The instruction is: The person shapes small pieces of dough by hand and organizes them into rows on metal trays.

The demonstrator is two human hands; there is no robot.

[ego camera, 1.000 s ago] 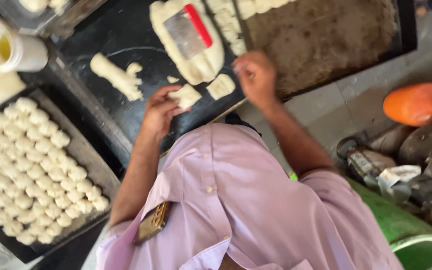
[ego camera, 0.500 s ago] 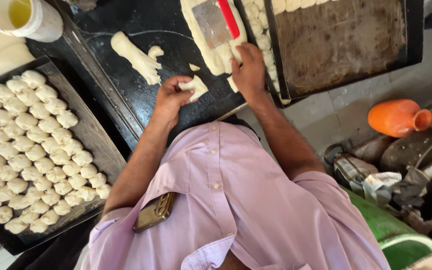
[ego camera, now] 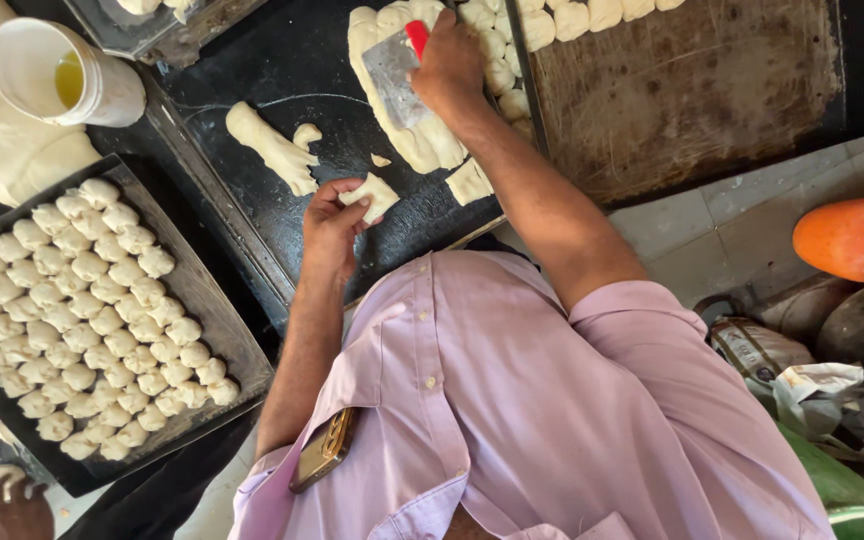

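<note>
My left hand point(ego camera: 330, 222) pinches a small flat piece of dough point(ego camera: 376, 196) just above the black work surface point(ego camera: 252, 160). My right hand point(ego camera: 448, 66) is shut on a metal dough scraper with a red handle point(ego camera: 396, 62), its blade resting on a long strip of dough point(ego camera: 404, 135). A cut square of dough point(ego camera: 469, 183) lies beside my right forearm. Another lump of dough point(ego camera: 270, 146) lies to the left of my left hand.
A dark tray point(ego camera: 214, 330) packed with several dough balls sits at left. A white cup of yellow liquid point(ego camera: 62, 75) stands at top left. A large dark baking tray point(ego camera: 692, 95) holds dough pieces along its far edge. An orange vessel point(ego camera: 855, 240) lies right. Another person's hand point(ego camera: 12, 510) shows bottom left.
My right hand moved up from the cut pieces onto the scraper and gripped it. My left hand kept the small dough piece. The view shifted slightly.
</note>
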